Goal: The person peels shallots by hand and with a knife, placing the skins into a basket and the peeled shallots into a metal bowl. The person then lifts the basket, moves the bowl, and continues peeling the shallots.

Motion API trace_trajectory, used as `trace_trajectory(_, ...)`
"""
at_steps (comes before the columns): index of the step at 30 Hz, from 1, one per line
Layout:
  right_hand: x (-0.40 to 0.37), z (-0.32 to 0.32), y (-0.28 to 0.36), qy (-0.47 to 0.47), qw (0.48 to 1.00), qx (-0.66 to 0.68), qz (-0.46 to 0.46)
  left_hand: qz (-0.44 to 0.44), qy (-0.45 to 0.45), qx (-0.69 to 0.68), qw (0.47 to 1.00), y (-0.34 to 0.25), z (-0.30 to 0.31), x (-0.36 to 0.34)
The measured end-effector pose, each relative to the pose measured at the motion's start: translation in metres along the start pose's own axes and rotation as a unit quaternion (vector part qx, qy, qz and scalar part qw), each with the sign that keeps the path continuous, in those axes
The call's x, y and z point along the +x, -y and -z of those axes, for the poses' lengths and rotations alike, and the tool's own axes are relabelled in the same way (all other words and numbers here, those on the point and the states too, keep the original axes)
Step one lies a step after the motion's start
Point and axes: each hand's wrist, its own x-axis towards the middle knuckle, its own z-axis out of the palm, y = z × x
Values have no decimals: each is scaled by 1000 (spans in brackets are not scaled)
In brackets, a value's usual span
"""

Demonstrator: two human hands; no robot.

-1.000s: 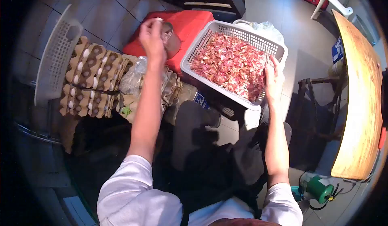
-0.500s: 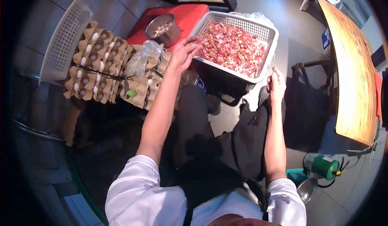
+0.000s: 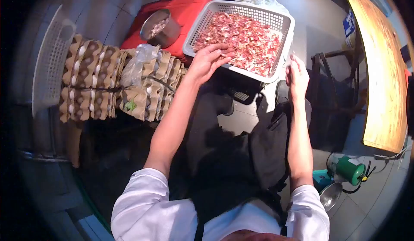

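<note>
A pale perforated basket (image 3: 282, 73) holds many small red and white pieces that look like raw meat (image 3: 246, 40). Over its near left rim is my left hand (image 3: 209, 62), palm turned partly up, fingers stretched toward the pieces and slightly apart, with nothing visible in them. My right hand (image 3: 297, 77) hangs just right of the basket's near right corner. Its fingers are pressed together around something small and thin that I cannot make out. A metal pot (image 3: 166, 33) with small pinkish pieces inside is left of the basket.
Stacked egg trays (image 3: 90, 68) with a plastic bag (image 3: 139, 64) on them fill the left, beside an upright white basket (image 3: 48, 64). Under the pot is a red surface (image 3: 189, 10). A wooden tabletop (image 3: 384, 77) stands right, above a green extinguisher (image 3: 350, 170).
The view has shifted, so the basket and pot appear further left. My left hand has moved right relative to the basket, its fingers now over the near side of the pieces.
</note>
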Motion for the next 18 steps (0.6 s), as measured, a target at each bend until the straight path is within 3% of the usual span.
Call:
trace_trajectory(3, 35, -15, 17, 21, 994, -103, 2, 12, -32, 42, 999, 8, -5, 29)
trace_trajectory(7, 73, -39, 10, 3, 996, -44, 75, 30, -14, 112, 993, 6, -36, 65)
trace_trajectory(9, 74, -41, 7, -15, 996, -22, 81, -8, -15, 151, 988, 14, -43, 87)
trace_trajectory(10, 73, -36, 4, -35, 990, -76, 114, -22, -33, 265, 964, 16, -41, 94)
trace_trajectory(11, 74, -32, 0, -62, 987, -93, 114, -36, -49, 374, 925, 18, -41, 100)
trace_trajectory(12, 75, -27, -7, -89, 983, -110, 115, 5, -9, 503, 864, 19, -36, 107)
trace_trajectory(15, 75, -20, -6, -126, 978, -114, 117, 111, 89, 786, 601, 45, -10, 118)
trace_trajectory(17, 75, -20, -1, -137, 979, -100, 117, 125, 81, 853, 501, 60, -30, 100)
trace_trajectory(18, 79, -20, -5, -134, 978, -87, 136, 135, 69, 860, 487, 69, -35, 101)
